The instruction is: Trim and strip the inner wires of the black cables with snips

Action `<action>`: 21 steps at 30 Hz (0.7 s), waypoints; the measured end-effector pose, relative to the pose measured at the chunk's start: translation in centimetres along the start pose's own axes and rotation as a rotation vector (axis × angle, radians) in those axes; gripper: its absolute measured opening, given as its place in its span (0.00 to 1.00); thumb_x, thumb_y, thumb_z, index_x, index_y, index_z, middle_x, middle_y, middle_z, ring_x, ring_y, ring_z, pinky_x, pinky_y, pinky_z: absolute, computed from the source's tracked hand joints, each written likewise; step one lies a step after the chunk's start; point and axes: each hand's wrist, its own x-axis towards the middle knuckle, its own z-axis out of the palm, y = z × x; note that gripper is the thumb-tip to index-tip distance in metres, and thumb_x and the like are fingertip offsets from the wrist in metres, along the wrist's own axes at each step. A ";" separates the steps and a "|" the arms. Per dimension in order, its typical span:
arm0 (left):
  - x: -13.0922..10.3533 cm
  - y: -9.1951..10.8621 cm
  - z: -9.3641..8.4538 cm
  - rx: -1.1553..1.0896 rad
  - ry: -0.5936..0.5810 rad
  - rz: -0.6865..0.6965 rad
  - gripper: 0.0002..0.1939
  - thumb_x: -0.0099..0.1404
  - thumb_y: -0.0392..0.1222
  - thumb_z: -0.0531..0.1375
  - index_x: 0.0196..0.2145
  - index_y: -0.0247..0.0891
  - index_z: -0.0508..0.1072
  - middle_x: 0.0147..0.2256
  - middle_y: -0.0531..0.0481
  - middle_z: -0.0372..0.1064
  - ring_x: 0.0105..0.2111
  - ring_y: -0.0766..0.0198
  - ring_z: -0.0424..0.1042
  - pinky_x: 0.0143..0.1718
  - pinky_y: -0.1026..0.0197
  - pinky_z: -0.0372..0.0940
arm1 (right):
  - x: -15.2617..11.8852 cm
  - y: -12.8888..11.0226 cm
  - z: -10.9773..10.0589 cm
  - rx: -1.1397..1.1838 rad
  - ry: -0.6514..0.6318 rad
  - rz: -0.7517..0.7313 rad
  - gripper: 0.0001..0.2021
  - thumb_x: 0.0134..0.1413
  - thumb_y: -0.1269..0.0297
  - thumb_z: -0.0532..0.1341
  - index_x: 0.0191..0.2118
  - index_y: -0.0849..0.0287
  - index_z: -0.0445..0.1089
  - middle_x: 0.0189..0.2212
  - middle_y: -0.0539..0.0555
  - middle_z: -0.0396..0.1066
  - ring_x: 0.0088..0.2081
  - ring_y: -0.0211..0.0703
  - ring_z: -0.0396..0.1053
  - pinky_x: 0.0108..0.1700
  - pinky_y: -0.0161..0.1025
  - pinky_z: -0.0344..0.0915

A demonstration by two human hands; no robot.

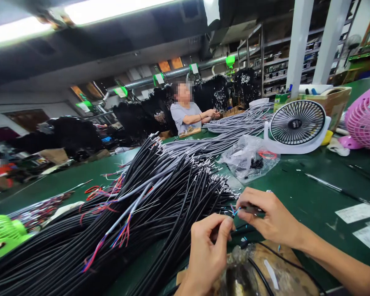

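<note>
Both the left hand [213,242] and right hand [267,213] pinch thin coloured wires [235,211] over the near right of the green surface [317,205], this piece seemingly unfinished, while black cables [169,201] heaped to the left give no clear tally of done and remaining.

On table [302,201]: cables [179,193] left of hands [271,218] | bag [240,160] beyond hands | fan [296,123] right of bag
</note>
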 end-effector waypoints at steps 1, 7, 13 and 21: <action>0.0 0.0 0.0 0.014 -0.001 0.017 0.17 0.65 0.43 0.53 0.21 0.34 0.69 0.18 0.53 0.61 0.19 0.68 0.59 0.20 0.67 0.51 | -0.1 -0.2 0.1 0.002 -0.013 -0.024 0.05 0.57 0.67 0.57 0.31 0.60 0.66 0.27 0.50 0.64 0.28 0.38 0.60 0.30 0.35 0.56; -0.1 0.3 -0.2 0.094 0.005 0.086 0.14 0.64 0.40 0.54 0.24 0.34 0.72 0.18 0.52 0.63 0.19 0.68 0.59 0.20 0.66 0.51 | -0.1 -0.7 0.2 0.177 -0.061 0.056 0.08 0.56 0.69 0.54 0.26 0.60 0.63 0.23 0.49 0.60 0.26 0.36 0.56 0.29 0.35 0.54; -0.3 0.3 -0.1 0.096 0.033 0.134 0.10 0.62 0.37 0.56 0.25 0.35 0.73 0.20 0.52 0.65 0.19 0.68 0.60 0.19 0.67 0.53 | -0.1 -0.5 1.0 0.502 -0.107 0.304 0.11 0.50 0.64 0.54 0.21 0.58 0.56 0.16 0.44 0.50 0.19 0.32 0.47 0.21 0.32 0.46; -0.7 0.1 0.1 0.091 0.044 0.180 0.07 0.59 0.33 0.58 0.24 0.36 0.68 0.19 0.54 0.61 0.18 0.70 0.59 0.17 0.70 0.53 | -0.2 -1.2 2.3 0.819 0.115 0.576 0.10 0.43 0.64 0.56 0.16 0.59 0.59 0.12 0.44 0.51 0.14 0.29 0.46 0.15 0.30 0.42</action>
